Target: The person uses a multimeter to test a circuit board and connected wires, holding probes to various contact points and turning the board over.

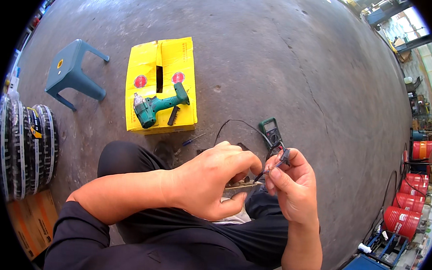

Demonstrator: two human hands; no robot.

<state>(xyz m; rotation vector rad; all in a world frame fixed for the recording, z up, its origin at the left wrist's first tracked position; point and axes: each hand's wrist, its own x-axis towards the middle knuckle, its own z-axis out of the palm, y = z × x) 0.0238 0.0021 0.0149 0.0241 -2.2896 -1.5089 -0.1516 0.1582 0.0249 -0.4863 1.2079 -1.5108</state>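
My right hand [296,187] is closed, its thumb and fingertips pinching a thin dark lead [286,155] with a wider dark end. To its left, my left hand [211,179] has curled fingers, with the thumb lower and apart; what they hold is hidden. Between the hands, over my lap, shows a tan block-like piece [242,187] with small round parts along its top, partly covered by my left hand. Just beyond my hands, a green multimeter [271,132] lies on the floor. A black cable [234,121] loops from near it toward my left hand.
A yellow box [140,63] ahead carries a green cordless impact wrench [161,105] and a small black strip [173,116]. A screwdriver [193,139] lies nearby. At left are a blue-grey stool [71,66] and wrapped tires [27,145]; red drums [401,223] line the right.
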